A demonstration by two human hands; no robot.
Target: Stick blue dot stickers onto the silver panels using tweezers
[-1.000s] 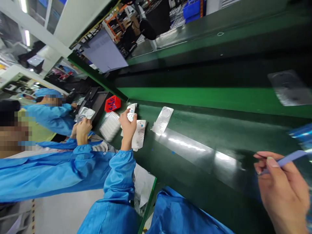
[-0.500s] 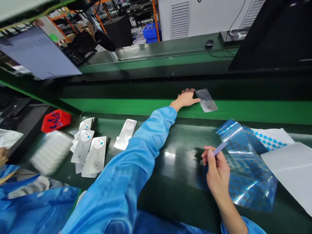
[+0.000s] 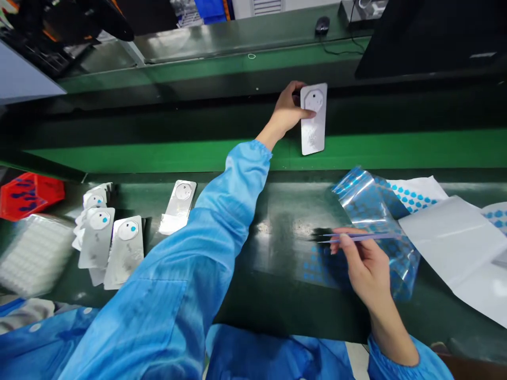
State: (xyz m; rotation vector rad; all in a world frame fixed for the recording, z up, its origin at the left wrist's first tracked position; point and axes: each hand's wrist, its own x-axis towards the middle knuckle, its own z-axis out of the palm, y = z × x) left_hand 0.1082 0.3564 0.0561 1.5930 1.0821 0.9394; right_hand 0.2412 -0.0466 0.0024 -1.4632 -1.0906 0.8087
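1. Ahead, the person's left hand (image 3: 287,108), in a long blue sleeve (image 3: 166,264), stretches across a dark green surface (image 3: 277,301). Its fingers (image 3: 304,113) are clenched around a white card (image 3: 313,134) with a round disc near the top. The card stands nearly upright against the surface's bright green strip (image 3: 158,158), the thumb lying across its upper part.
2. The right hand (image 3: 366,269) is lower and to the right of those fingers. Its fingers (image 3: 344,243) pinch a slim lavender tool (image 3: 380,236), which runs sideways, and its pointed end reaches left past them. The pictures do not settle whether it is a pick or tweezers.
3. Beneath and behind the right fingers lies a clear film sheet (image 3: 366,195) printed with blue dots. A white paper sheet (image 3: 451,237) overlaps the film's right side.
4. Well left of the left fingers, a loose white card (image 3: 178,206) lies alone. Beyond it is a cluster of similar cards (image 3: 96,232) with blue-marked discs.
5. Farther left still sit a clear plastic tray (image 3: 35,253) with rows of pockets and a red crate (image 3: 29,195).
6. Above the left fingers, a computer mouse (image 3: 322,25) rests on a raised shelf (image 3: 237,37), beside a black monitor (image 3: 428,37).
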